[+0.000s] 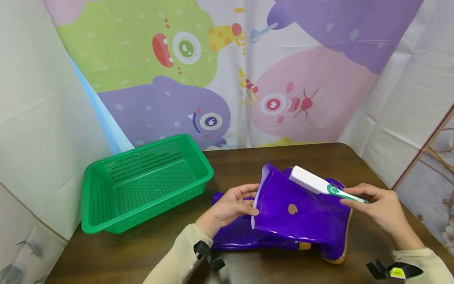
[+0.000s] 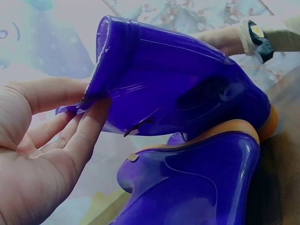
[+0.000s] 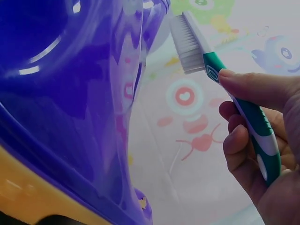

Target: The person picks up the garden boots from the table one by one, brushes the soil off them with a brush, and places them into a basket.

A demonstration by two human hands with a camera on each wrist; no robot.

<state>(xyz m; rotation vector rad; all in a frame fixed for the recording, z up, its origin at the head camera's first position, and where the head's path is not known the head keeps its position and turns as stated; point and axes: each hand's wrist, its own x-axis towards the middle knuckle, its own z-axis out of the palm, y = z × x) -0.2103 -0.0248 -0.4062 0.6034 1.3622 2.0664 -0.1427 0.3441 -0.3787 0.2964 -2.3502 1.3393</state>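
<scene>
A purple rain boot (image 1: 273,217) lies tilted on its side, its opening to the left and its tan sole to the right. My left hand (image 1: 232,205) pinches the rim of that opening, thumb on one face and fingers on the other. A brownish patch (image 1: 292,209) marks the shaft. Beneath it a second purple boot (image 2: 201,183) lies on the table. In my right hand (image 1: 383,209) is a white scrub brush (image 1: 312,181) with a green-and-white handle, gripped by that handle. The right wrist view shows its white bristles (image 3: 185,44) facing the boot, apart from it.
On the left of the brown wooden table (image 1: 142,256) stands a green perforated plastic basket (image 1: 147,213). A curtain with cartoon creatures (image 1: 191,67) hangs behind the table, and pale cloth walls (image 1: 32,98) close off both sides.
</scene>
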